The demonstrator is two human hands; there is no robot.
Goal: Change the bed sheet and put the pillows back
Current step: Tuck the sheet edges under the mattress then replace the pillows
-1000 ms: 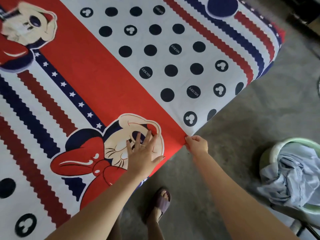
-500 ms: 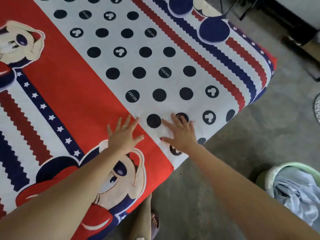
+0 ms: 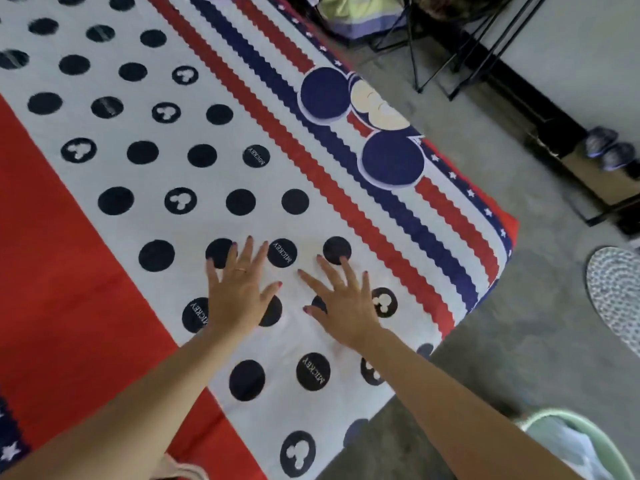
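Both hands flat, fingers spread wide, holding nothing: left hand (image 3: 239, 296) and right hand (image 3: 344, 306) press the red-white-navy dotted cotton bed sheet (image 3: 207, 181) directly beneath them. Best swept outward toward the bed edge, evenly.

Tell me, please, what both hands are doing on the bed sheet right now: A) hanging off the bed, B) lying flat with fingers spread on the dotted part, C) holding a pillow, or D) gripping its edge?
B: the left hand and right hand lie flat, fingers spread, on the bed sheet, among its dark dots.
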